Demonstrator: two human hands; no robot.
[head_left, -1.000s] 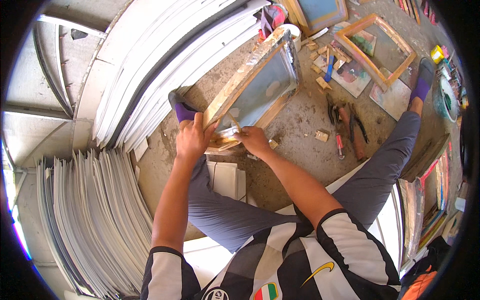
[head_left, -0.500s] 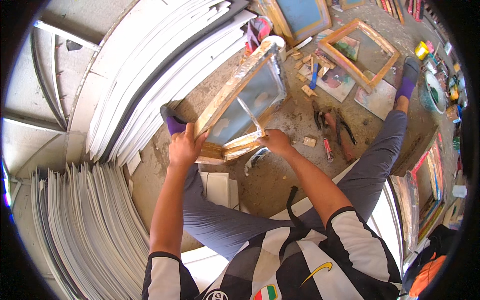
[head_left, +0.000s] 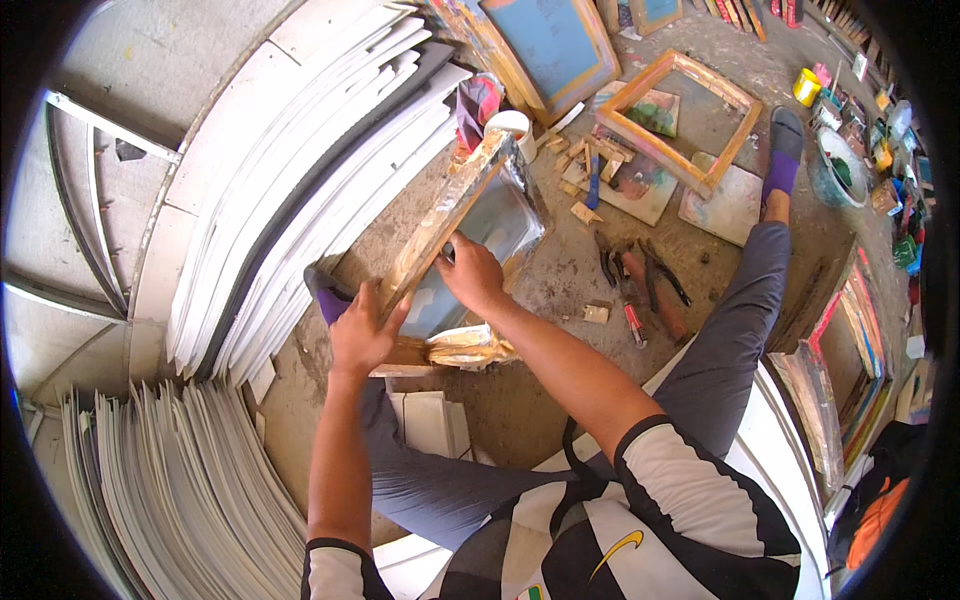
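Note:
A paint-stained wooden frame (head_left: 436, 222) with grey-blue mesh (head_left: 503, 222) stands tilted on the floor between my legs. My left hand (head_left: 365, 330) is closed round its near left corner, the thumb along the bar. My right hand (head_left: 474, 274) reaches over the mesh with bent fingers pinched at the inner edge of the long upper bar. What lies between those fingertips is too small to make out. A pale, crumpled edge (head_left: 470, 345) covers the frame's short near bar.
Right of the frame lie pliers (head_left: 655, 272), a red-handled cutter (head_left: 635, 325), a blue-handled tool (head_left: 593, 192) and wood scraps (head_left: 584, 213). Beyond are an orange wooden frame (head_left: 648, 78) and a white tub (head_left: 513, 126). Stacked white sheets (head_left: 300, 190) line the left side.
My right hand has moved left and away from me, from the near bar to the long bar's inner edge. My left hand keeps its hold; the view has shifted slightly.

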